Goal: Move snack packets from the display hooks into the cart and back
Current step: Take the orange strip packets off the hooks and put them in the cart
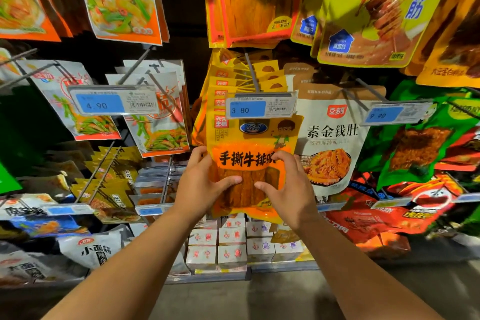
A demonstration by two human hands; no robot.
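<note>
Head view: left hand [201, 184] at nine o'clock and right hand [288, 184] at three pinch the yellow snack packet [253, 143], upright, long side running twelve to six.

The one view comes from a wide-angle camera worn on the person's head. It faces forward at a rack of hanging snack packets and tilts slightly down, so the white boxes [232, 239] and the floor [259, 299] fill the lower part. The rack is near. Both forearms enter from the bottom edge, and the left hand [200, 189] and right hand [288, 187] hold the yellow packet [249, 161] at frame centre. Lens distortion fans the side rows outward at left and right.
</note>
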